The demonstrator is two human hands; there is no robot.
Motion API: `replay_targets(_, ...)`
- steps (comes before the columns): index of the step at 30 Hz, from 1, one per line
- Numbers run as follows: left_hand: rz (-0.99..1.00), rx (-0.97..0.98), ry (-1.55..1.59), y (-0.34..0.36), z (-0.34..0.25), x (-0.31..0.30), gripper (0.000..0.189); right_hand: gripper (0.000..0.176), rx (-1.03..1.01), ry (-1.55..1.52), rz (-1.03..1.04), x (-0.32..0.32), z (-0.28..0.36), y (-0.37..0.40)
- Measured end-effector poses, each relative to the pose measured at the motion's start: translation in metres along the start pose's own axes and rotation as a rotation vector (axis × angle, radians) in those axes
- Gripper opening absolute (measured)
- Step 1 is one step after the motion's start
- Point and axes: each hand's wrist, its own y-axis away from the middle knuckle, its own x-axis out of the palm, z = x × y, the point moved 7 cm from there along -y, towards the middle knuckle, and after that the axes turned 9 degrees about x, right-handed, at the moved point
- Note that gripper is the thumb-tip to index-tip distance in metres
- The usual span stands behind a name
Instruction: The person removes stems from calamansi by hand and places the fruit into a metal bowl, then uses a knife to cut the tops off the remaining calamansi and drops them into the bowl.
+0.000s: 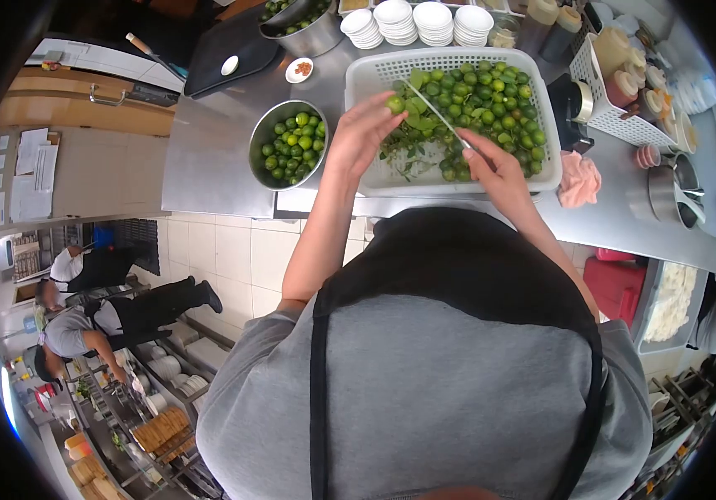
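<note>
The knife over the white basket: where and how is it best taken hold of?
Probably by the handle, from the near right side. The knife lies slantwise, its narrow blade pointing away and leftward towards the lime in the left hand, so that end is best avoided. The right hand grips the near end, mostly hiding the handle.

bright light is filling the centre | desk [208, 171] is reflecting softly | light strip [9, 400] is glaring lower left | fisheye is curving the edges | black is framing the corners

One green lime [394, 105] is held up; a thin knife [435, 112] slants nearby.
</note>
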Motion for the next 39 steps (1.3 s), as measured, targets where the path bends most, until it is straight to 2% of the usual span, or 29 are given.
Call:
replay_targets(2,-0.07,0.006,0.107,0.003,-0.004,-0.001,0.029,0.033,-0.061,-0.017,0.053,0.01,0.01,0.005)
replay_targets(3,-0.067,0.004,0.107,0.004,-0.004,-0.001,0.029,0.033,0.011,-0.034,0.104,0.013,0.003,0.005)
replay_targets(6,-0.051,0.028,0.153,0.004,-0.007,0.002,0.031,0.033,0.036,-0.01,0.088,0.012,0.001,0.004)
replay_targets(10,-0.047,0.068,0.028,0.008,-0.015,0.012,0.028,0.034,-0.091,0.057,-0.006,0.007,0.011,0.006)
replay_targets(12,-0.047,0.091,-0.027,0.008,-0.017,0.017,0.027,0.034,-0.303,0.103,-0.013,0.01,0.027,0.012)
replay_targets(17,-0.076,0.278,-0.138,0.007,-0.028,0.019,0.022,0.033,-0.289,0.157,-0.007,0.014,0.029,0.017)
replay_targets(24,-0.103,0.249,-0.378,0.015,-0.022,0.03,0.02,0.032,-0.367,0.213,-0.111,0.012,0.042,0.011)
replay_targets(27,-0.016,0.207,-0.252,0.017,-0.016,0.042,0.02,0.031,-0.339,0.178,-0.117,0.012,0.042,0.002)
replay_targets(28,-0.02,0.208,-0.253,0.017,-0.018,0.04,0.02,0.031,-0.339,0.177,-0.114,0.012,0.042,0.002)
replay_targets(30,-0.031,0.086,-0.016,0.014,-0.016,0.034,0.02,0.031,-0.359,0.166,-0.106,0.013,0.043,0.002)
replay_targets(33,-0.127,0.138,-0.007,0.011,-0.034,0.001,0.021,0.032,-0.237,0.175,-0.001,0.014,0.036,0.003)
replay_targets(35,-0.232,0.221,-0.127,0.014,-0.063,-0.035,0.024,0.032,-0.225,0.154,0.004,0.012,0.025,0.002)
replay_targets(36,-0.288,0.259,-0.281,0.017,-0.079,-0.053,0.024,0.032,-0.214,0.132,0.009,0.009,0.019,0.002)
replay_targets(37,-0.346,0.283,-0.508,0.025,-0.098,-0.064,0.027,0.032,-0.214,0.134,0.012,0.006,0.016,0.001)
replay_targets(39,-0.405,0.17,-1.128,0.033,-0.122,-0.093,0.033,0.032,-0.14,0.118,-0.05,-0.008,0.006,-0.002)
